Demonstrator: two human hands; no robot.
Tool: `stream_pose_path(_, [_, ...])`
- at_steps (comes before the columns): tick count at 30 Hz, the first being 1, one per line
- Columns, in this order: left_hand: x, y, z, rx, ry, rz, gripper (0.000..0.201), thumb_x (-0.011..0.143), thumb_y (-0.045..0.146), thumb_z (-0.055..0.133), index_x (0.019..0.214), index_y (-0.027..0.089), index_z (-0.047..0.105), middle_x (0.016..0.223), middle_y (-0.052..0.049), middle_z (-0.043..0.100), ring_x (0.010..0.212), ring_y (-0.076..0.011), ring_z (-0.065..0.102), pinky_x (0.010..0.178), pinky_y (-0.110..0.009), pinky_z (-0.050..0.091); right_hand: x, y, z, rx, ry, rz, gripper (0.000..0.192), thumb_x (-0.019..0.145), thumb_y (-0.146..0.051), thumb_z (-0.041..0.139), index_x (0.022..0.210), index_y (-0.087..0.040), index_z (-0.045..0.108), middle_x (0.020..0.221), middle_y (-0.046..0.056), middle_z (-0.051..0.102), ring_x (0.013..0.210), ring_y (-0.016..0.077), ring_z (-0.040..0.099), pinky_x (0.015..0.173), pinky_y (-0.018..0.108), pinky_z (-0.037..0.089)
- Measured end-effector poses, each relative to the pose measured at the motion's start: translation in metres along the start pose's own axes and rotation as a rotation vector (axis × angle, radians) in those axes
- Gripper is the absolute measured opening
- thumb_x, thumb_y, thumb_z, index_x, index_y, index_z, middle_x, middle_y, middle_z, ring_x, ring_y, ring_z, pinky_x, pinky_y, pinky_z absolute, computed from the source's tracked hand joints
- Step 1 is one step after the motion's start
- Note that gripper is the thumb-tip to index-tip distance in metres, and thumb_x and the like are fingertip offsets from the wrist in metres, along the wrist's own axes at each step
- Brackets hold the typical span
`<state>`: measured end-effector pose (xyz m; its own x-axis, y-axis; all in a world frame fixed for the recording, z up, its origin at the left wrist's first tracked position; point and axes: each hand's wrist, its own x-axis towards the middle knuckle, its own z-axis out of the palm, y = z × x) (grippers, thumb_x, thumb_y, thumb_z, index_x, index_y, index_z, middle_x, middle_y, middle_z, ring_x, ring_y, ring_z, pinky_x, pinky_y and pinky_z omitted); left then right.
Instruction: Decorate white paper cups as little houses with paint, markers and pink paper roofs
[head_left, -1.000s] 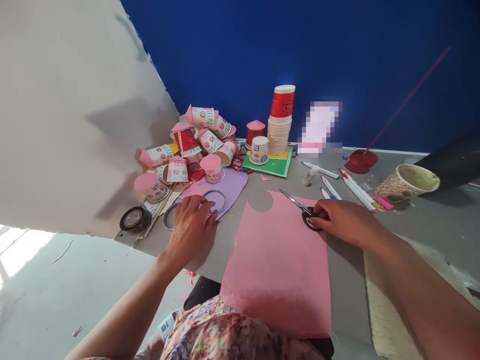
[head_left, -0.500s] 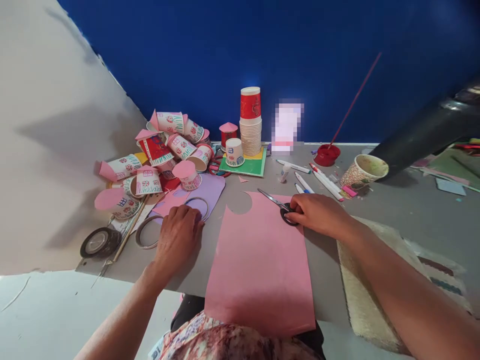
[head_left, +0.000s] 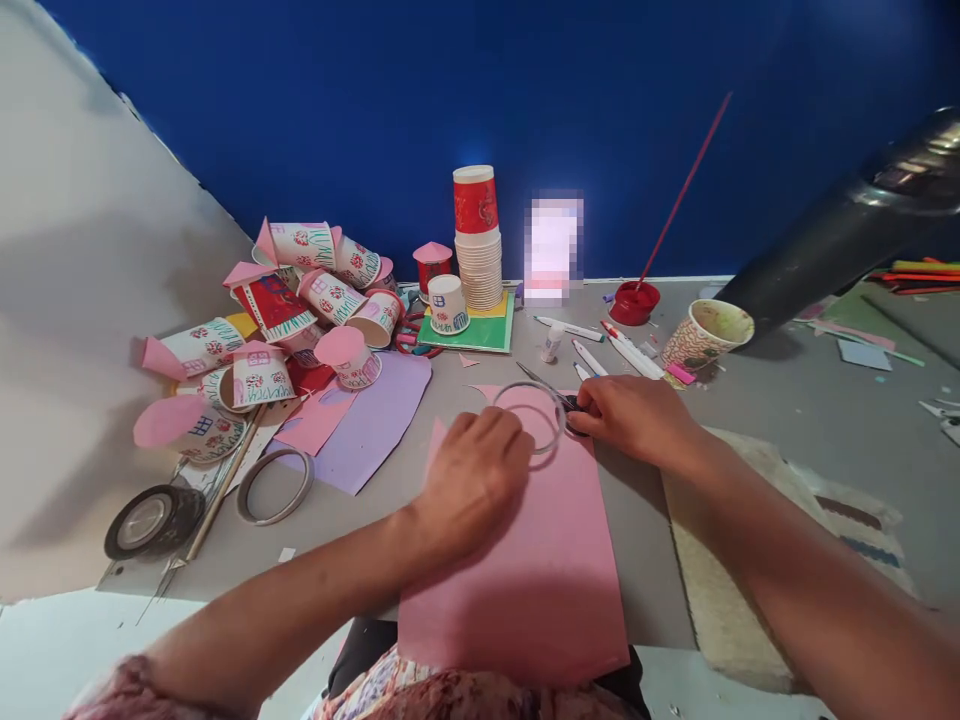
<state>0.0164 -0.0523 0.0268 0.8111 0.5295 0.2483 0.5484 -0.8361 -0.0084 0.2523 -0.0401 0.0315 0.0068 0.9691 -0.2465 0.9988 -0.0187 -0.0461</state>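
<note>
A pink paper sheet (head_left: 525, 580) lies on the grey table in front of me, its near edge hanging over the table edge. My left hand (head_left: 472, 475) holds a thin clear ring (head_left: 553, 402) flat on the sheet's far end. My right hand (head_left: 637, 420) rests at the sheet's far right corner, its fingers on the black handle of a pair of scissors (head_left: 551, 388) whose blades point away to the left.
A heap of decorated paper cups with pink cone tops (head_left: 300, 290) fills the back left. A purple sheet (head_left: 375, 420), a grey ring (head_left: 274, 485), a tape roll (head_left: 154, 520), a stack of cups (head_left: 478, 250), markers (head_left: 622, 350), a paint cup (head_left: 705, 335) and a black tube (head_left: 847, 235) surround the work area.
My left hand lifted the clear ring off the purple sheet and carried it right onto the pink sheet. The right hand stayed on the scissors. The camera turned slightly left.
</note>
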Motion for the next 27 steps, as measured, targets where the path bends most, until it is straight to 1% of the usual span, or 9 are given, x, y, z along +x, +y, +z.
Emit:
stream_pose_path(3, [0.012, 0.006, 0.023, 0.034, -0.023, 0.114, 0.015, 0.096, 0.010, 0.055, 0.085, 0.017, 0.061, 0.088, -0.009, 0.064, 0.086, -0.0264, 0.058, 0.069, -0.039, 0.041, 0.002, 0.003, 0.001, -0.029, -0.036, 0.038, 0.025, 0.093, -0.041, 0.057, 0.086, -0.021, 0.070, 0.087, 0.011, 0.076, 0.084, 0.0280, 0.071, 0.057, 0.032, 0.024])
stream_pose_path(6, [0.009, 0.000, 0.041, 0.020, -0.002, 0.082, 0.016, 0.095, 0.007, 0.055, 0.084, 0.018, 0.061, 0.088, -0.008, 0.063, 0.084, -0.0248, 0.056, 0.070, -0.039, 0.041, 0.003, 0.008, 0.002, -0.035, -0.032, 0.075, 0.024, 0.093, -0.042, 0.059, 0.087, -0.021, 0.070, 0.088, 0.012, 0.076, 0.085, 0.0293, 0.072, 0.057, 0.032, 0.025])
stream_pose_path(8, [0.006, -0.004, 0.047, 0.002, 0.038, 0.038, 0.017, 0.096, 0.008, 0.054, 0.086, 0.019, 0.061, 0.089, -0.008, 0.063, 0.085, -0.0243, 0.055, 0.072, -0.038, 0.040, 0.001, 0.010, 0.002, -0.027, 0.020, 0.090, 0.022, 0.093, -0.040, 0.060, 0.091, -0.021, 0.070, 0.092, 0.011, 0.076, 0.084, 0.0283, 0.071, 0.057, 0.032, 0.025])
stream_pose_path(11, [0.003, -0.005, 0.048, 0.000, 0.113, -0.011, 0.018, 0.098, 0.011, 0.053, 0.085, 0.020, 0.061, 0.088, -0.007, 0.062, 0.083, -0.0237, 0.053, 0.071, -0.038, 0.038, -0.004, 0.008, 0.002, 0.032, 0.155, -0.010, 0.015, 0.097, -0.032, 0.060, 0.098, -0.022, 0.070, 0.100, 0.008, 0.075, 0.087, 0.0246, 0.070, 0.057, 0.031, 0.028])
stream_pose_path(13, [0.001, -0.003, 0.046, 0.001, 0.136, 0.011, 0.020, 0.098, 0.013, 0.055, 0.080, 0.021, 0.059, 0.081, -0.005, 0.059, 0.076, -0.0226, 0.050, 0.067, -0.038, 0.035, -0.008, 0.002, 0.005, 0.118, 0.148, -0.205, 0.008, 0.095, -0.026, 0.064, 0.100, -0.023, 0.071, 0.104, 0.005, 0.074, 0.090, 0.0219, 0.069, 0.060, 0.030, 0.033])
stream_pose_path(16, [-0.003, 0.005, 0.042, -0.037, 0.087, 0.084, 0.017, 0.096, 0.019, 0.059, 0.079, 0.021, 0.058, 0.076, -0.003, 0.057, 0.072, -0.0219, 0.049, 0.065, -0.040, 0.032, -0.010, -0.006, 0.014, 0.202, 0.103, -0.437, 0.015, 0.087, -0.018, 0.074, 0.101, -0.024, 0.072, 0.112, 0.004, 0.071, 0.094, 0.0199, 0.068, 0.066, 0.028, 0.039])
stream_pose_path(18, [-0.006, 0.011, 0.038, -0.064, 0.018, 0.108, 0.010, 0.094, 0.027, 0.061, 0.088, 0.019, 0.060, 0.088, -0.006, 0.062, 0.078, -0.0234, 0.053, 0.067, -0.041, 0.035, -0.008, -0.008, 0.020, 0.204, 0.124, -0.489, 0.013, 0.088, -0.015, 0.073, 0.098, -0.023, 0.073, 0.111, 0.005, 0.071, 0.095, 0.0200, 0.067, 0.068, 0.028, 0.041])
stream_pose_path(21, [-0.010, 0.020, 0.036, -0.063, -0.068, 0.123, 0.018, 0.095, 0.033, 0.060, 0.099, 0.016, 0.062, 0.103, -0.010, 0.064, 0.089, -0.0268, 0.056, 0.073, -0.043, 0.038, -0.005, -0.010, 0.028, 0.202, 0.129, -0.540, 0.012, 0.094, -0.013, 0.068, 0.093, -0.022, 0.076, 0.101, 0.004, 0.073, 0.094, 0.0198, 0.067, 0.073, 0.029, 0.043])
stream_pose_path(27, [-0.015, 0.026, 0.035, -0.076, -0.095, 0.138, 0.023, 0.099, 0.033, 0.055, 0.105, 0.014, 0.064, 0.103, -0.011, 0.063, 0.095, -0.0290, 0.056, 0.081, -0.047, 0.042, -0.005, -0.012, 0.034, 0.181, 0.162, -0.588, 0.014, 0.098, -0.016, 0.065, 0.092, -0.021, 0.076, 0.095, 0.004, 0.073, 0.092, 0.0206, 0.065, 0.076, 0.032, 0.044])
